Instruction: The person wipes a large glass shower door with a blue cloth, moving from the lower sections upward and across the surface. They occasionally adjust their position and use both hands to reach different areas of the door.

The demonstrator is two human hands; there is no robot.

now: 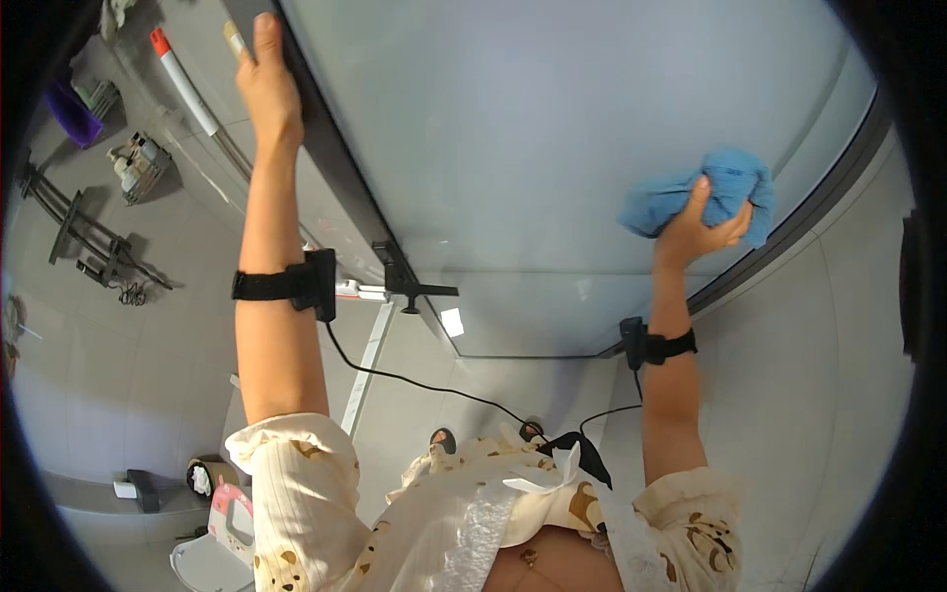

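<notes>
My left hand (269, 94) is high on the left, wrapped at the dark edge frame (330, 148) of a frosted glass door (513, 148). Some of its fingers are hidden. Beside it shows a tan-tipped stick (234, 37); whether it touches the hand cannot be made out. On the right, my right hand (698, 229) grips a bunched blue cloth (738, 189) against the glass, its thumb lying over the folds. A black door handle (424, 289) sticks out low on the door's left frame.
Left of the door, a red-capped white pole (182, 79) leans by the tiled wall. Wall baskets of bottles (140, 166) and a black rack (79, 227) hang farther left. A toilet (207, 562) stands lower left. Black cables (424, 383) run from my forearm straps.
</notes>
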